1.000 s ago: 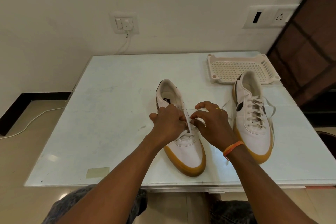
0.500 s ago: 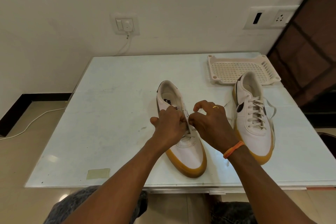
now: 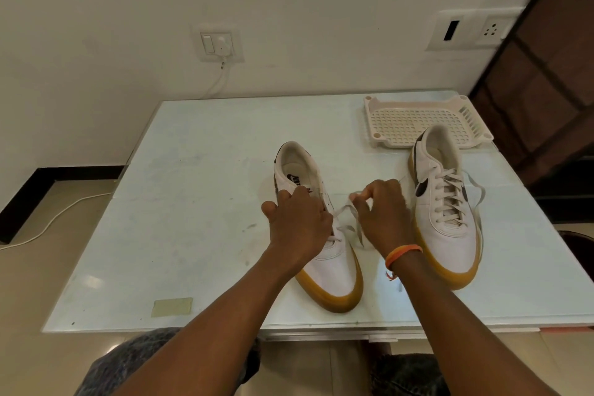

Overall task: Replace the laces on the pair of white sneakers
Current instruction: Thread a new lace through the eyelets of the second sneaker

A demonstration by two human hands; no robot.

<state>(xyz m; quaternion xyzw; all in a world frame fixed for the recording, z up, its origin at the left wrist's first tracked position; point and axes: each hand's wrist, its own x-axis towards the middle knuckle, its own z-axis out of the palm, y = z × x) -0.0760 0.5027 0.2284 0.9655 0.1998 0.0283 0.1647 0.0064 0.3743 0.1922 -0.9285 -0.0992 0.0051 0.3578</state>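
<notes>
The white leather sneaker with a tan gum sole (image 3: 324,254) sits at table centre, toe towards the person, only its lowest eyelets threaded. The left hand (image 3: 297,225) curls over its eyelet row, apparently bracing it. At 3 o'clock, the right hand (image 3: 382,219) pinches the flat white lace (image 3: 348,215), drawing it out sideways, likely for slack. Further at 3 o'clock stands the second, fully laced white sneaker (image 3: 446,212); at 1 o'clock, a cream perforated plastic tray (image 3: 418,122).

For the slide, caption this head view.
Left hand steadies the near sneaker while right hand pulls its lace.
</notes>
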